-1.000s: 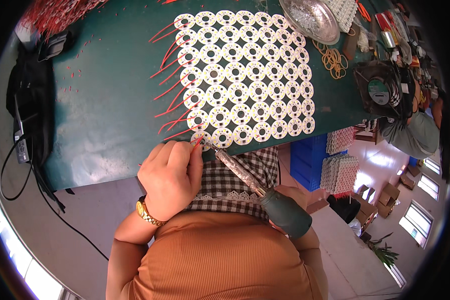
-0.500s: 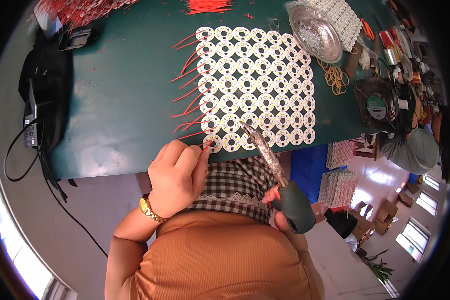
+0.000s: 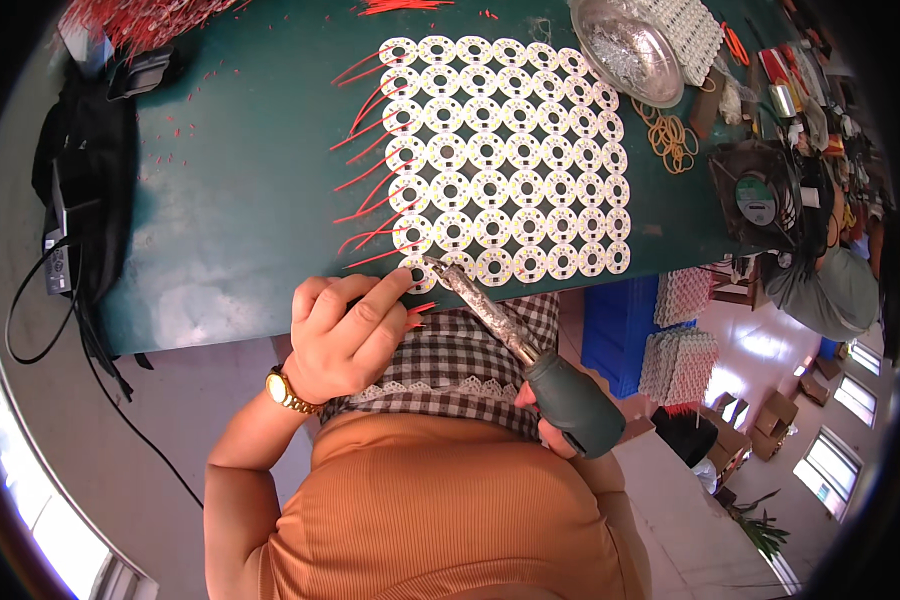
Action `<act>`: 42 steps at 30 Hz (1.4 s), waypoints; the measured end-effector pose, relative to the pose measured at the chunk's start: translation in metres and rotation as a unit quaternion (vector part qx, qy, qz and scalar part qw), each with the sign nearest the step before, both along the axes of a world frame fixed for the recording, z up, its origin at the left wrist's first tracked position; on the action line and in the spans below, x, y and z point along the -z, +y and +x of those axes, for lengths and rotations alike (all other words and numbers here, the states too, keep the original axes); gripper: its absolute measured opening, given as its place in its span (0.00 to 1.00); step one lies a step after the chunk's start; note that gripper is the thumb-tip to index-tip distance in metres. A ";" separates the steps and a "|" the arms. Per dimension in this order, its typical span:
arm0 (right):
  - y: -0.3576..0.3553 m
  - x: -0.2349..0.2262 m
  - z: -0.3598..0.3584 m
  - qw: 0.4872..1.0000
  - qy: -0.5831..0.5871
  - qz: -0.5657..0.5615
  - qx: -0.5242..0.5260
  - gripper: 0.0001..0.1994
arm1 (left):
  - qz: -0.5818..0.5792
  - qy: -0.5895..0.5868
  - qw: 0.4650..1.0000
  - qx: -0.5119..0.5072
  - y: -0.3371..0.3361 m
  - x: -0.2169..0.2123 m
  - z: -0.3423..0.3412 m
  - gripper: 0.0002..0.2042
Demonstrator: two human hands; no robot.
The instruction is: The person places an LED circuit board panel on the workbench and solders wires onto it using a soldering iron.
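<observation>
A panel of round white LED boards (image 3: 491, 229) lies on the green table, each disc with a hole in its middle. Thin red wires (image 3: 367, 212) stick out leftward from the discs of the left column. My left hand (image 3: 345, 335) is at the near left corner, a fingertip on the corner disc (image 3: 422, 280). Short red wire ends (image 3: 422, 309) poke out from between its fingers. In my right hand (image 3: 545, 424), mostly hidden behind the dark green handle, is a soldering iron (image 3: 490, 318); its tip is at the upper edge of that corner disc.
A metal bowl (image 3: 630, 60) stands at the far right, beside rubber bands (image 3: 673, 140) and a stack of white panels (image 3: 685, 35). A black fan (image 3: 755, 200) sits at the right. Bundled red wires (image 3: 155, 20) lie far left; a black cable (image 3: 150, 440) hangs down.
The soldering iron's tip has come left and nearer, from the second row to the corner disc. My left hand has stretched a finger onto that disc, and the wire ends now show below it.
</observation>
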State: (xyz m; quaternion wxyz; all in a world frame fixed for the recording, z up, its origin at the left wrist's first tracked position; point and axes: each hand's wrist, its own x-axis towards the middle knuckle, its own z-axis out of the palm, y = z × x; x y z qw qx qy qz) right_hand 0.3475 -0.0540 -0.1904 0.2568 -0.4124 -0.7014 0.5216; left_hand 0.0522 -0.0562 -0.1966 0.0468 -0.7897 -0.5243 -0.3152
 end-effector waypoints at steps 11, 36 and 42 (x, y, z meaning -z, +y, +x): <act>-0.006 -0.006 -0.004 0.993 -0.114 -0.018 0.021 0.10 | 0.028 0.024 0.999 0.003 0.002 0.005 0.002 0.11; -0.002 -0.032 -0.017 0.764 -0.150 -0.531 0.334 0.05 | -0.083 -0.163 0.983 -0.024 0.013 -0.020 0.021 0.06; -0.010 -0.021 0.003 0.912 -0.190 -0.325 0.161 0.10 | -0.124 -0.094 0.985 -0.075 0.024 -0.020 0.032 0.06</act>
